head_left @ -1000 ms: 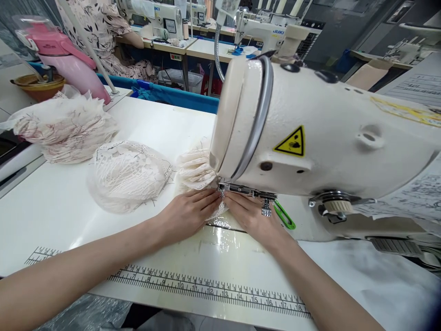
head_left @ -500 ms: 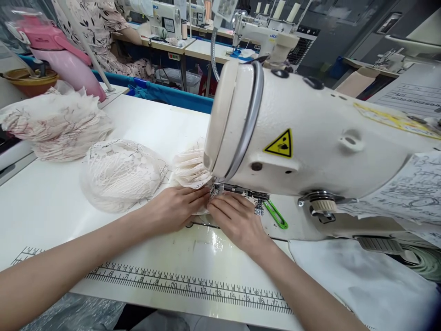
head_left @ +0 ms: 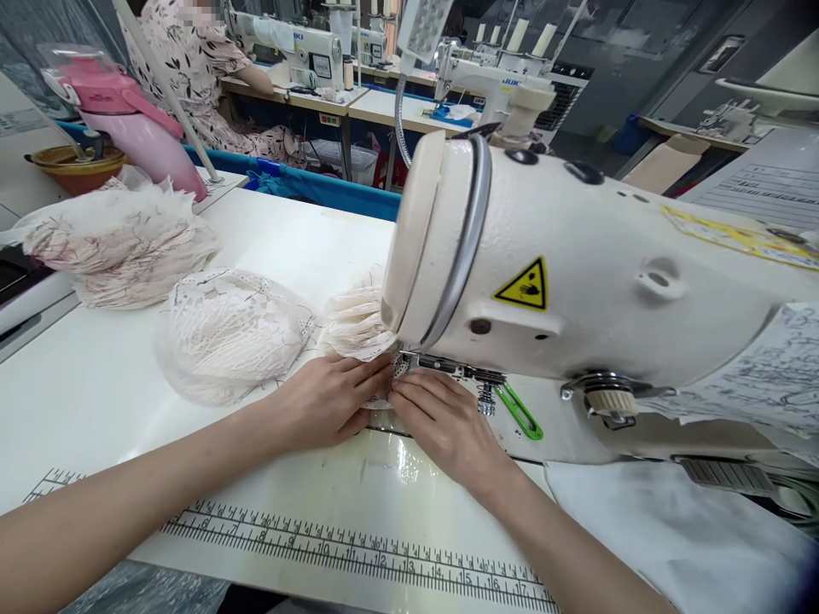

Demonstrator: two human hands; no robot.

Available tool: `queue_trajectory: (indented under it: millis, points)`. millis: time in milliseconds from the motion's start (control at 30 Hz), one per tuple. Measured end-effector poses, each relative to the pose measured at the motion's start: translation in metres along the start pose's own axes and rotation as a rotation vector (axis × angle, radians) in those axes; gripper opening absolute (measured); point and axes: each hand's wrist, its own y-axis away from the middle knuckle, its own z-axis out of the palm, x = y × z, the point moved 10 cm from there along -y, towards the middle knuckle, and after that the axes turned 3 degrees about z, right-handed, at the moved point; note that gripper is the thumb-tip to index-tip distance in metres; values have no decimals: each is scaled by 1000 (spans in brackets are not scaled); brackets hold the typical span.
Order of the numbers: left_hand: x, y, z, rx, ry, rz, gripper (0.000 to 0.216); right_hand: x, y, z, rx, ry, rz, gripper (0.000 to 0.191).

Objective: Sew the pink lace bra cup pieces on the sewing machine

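A gathered piece of cream lace fabric (head_left: pixel 359 322) lies under the head of a white sewing machine (head_left: pixel 576 256), close to its needle area. Left of the presser foot, my left hand (head_left: pixel 329 396) presses on this fabric with its fingers together. My right hand (head_left: pixel 441 418) is on the near side of the foot, fingers close together and curled down on the fabric edge. The two hands' fingertips almost meet at the foot. My fingers and the machine head hide much of the fabric and the needle.
Another lace piece (head_left: pixel 234 333) and a heap of gathered lace (head_left: pixel 128 243) lie to the left. A green thread snipper (head_left: pixel 519 411) rests right of the foot. A pink bottle (head_left: pixel 137 136) stands behind. A printed ruler (head_left: pixel 358 546) runs along the front edge. Another person (head_left: pixel 192 77) sits beyond.
The whole view has shifted, so the scene sits slightly lower and further right. Both hands stay on the lace fabric by the foot, with only slight movement.
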Motion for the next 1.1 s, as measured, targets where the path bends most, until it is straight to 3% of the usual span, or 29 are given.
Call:
queue_trajectory:
  millis: [767, 1100]
  points:
    - [6, -7, 0, 27, -102, -73, 39, 15, 3, -3, 8, 42, 13, 23]
    - [10, -11, -3, 66, -104, -53, 36, 25, 4, -11, -37, 253, 111, 18]
